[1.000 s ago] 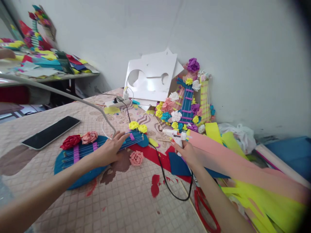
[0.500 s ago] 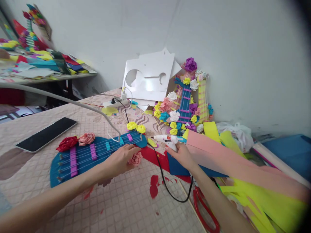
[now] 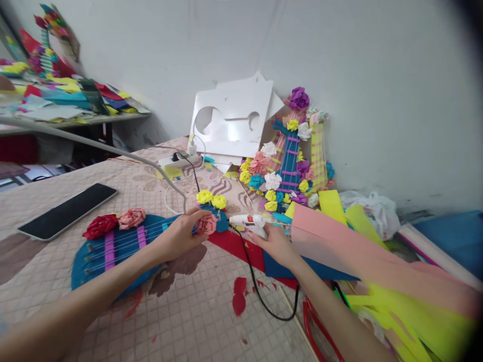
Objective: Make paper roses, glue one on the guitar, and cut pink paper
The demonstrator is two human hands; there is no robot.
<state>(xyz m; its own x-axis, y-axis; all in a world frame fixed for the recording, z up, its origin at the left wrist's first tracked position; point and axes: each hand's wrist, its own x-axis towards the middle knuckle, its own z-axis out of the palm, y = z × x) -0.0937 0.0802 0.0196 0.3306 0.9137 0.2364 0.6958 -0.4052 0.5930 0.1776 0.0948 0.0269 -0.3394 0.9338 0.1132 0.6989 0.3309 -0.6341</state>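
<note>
The left hand [image 3: 183,234] pinches a pink flower [image 3: 207,224] near the neck of a blue guitar [image 3: 128,240] lying on the worktop [image 3: 181,311]. The right hand [image 3: 278,244] is curled around a white glue gun [image 3: 249,220], its nozzle pointing toward the flower but apart from it.

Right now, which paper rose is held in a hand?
The pink rose in the left hand; the others, like the pink one beside the red rose, are unheld.

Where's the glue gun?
In the head view, the glue gun is just right of the middle, in the right hand, its tip pointing toward the pink flower in the left hand.
</note>
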